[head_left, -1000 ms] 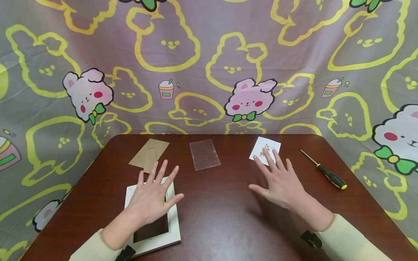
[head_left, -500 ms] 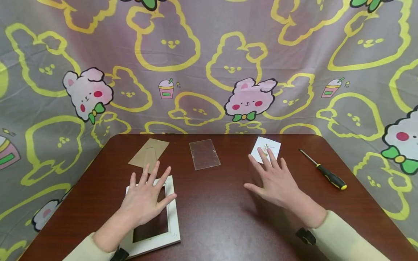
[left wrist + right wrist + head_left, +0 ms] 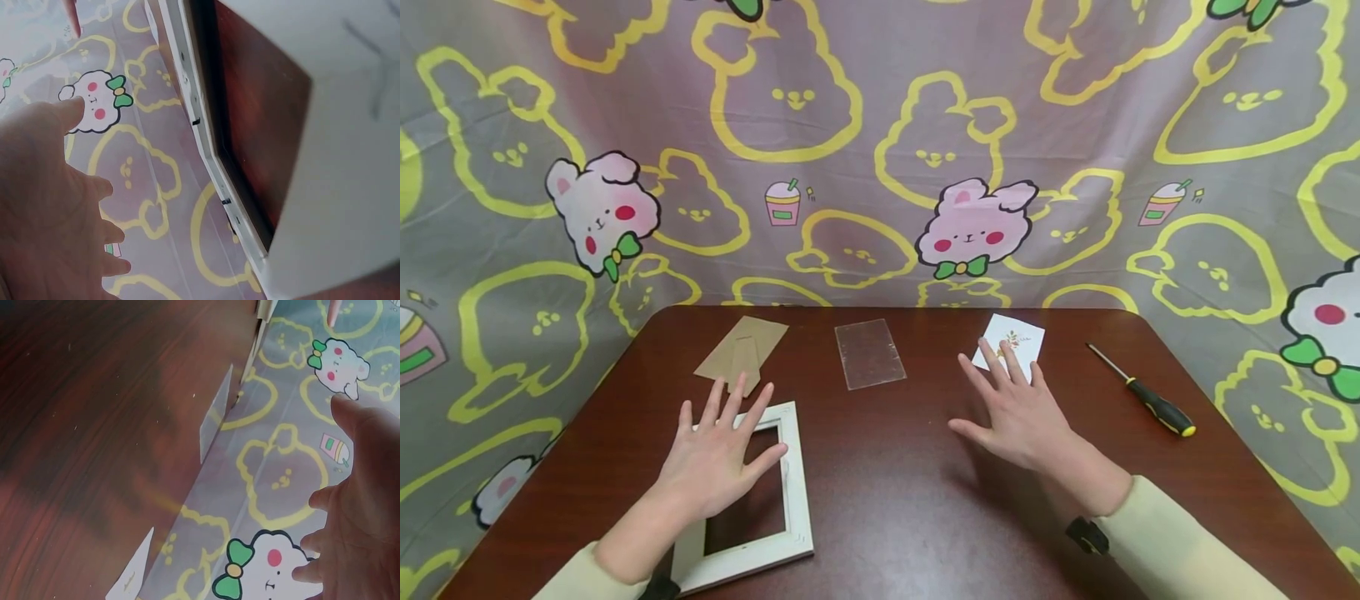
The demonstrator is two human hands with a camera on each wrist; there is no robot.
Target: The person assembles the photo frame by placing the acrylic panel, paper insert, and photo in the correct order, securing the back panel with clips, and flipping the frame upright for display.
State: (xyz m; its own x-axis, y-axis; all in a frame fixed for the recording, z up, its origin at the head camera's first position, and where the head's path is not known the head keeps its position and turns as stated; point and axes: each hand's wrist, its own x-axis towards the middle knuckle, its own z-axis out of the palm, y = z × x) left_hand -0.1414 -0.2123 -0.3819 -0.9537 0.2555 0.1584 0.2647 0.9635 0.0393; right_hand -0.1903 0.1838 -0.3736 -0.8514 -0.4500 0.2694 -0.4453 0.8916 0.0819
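Note:
My left hand (image 3: 707, 462) hovers with spread fingers above a white picture frame (image 3: 797, 492), hiding part of its left side; its opening shows the table through it. In the left wrist view, the frame (image 3: 350, 187) fills the right side, apart from the hand (image 3: 50, 200). My right hand (image 3: 1022, 417), fingers also spread, is held over the table just in front of a white printed card (image 3: 1030, 333), whose lower part its fingertips cover in the head view. Neither hand holds anything.
A brown backing board (image 3: 760, 333) with a stand leg lies at the back left. Beside it is a clear rectangular sheet (image 3: 871, 354). A black-and-yellow screwdriver (image 3: 1157, 404) lies at the right. Patterned cloth (image 3: 850, 125) surrounds the brown table (image 3: 887, 467).
Both hands have drifted left and slightly lower in the head view, fingers still spread. More of the white frame's right side now shows. The objects on the table stay put.

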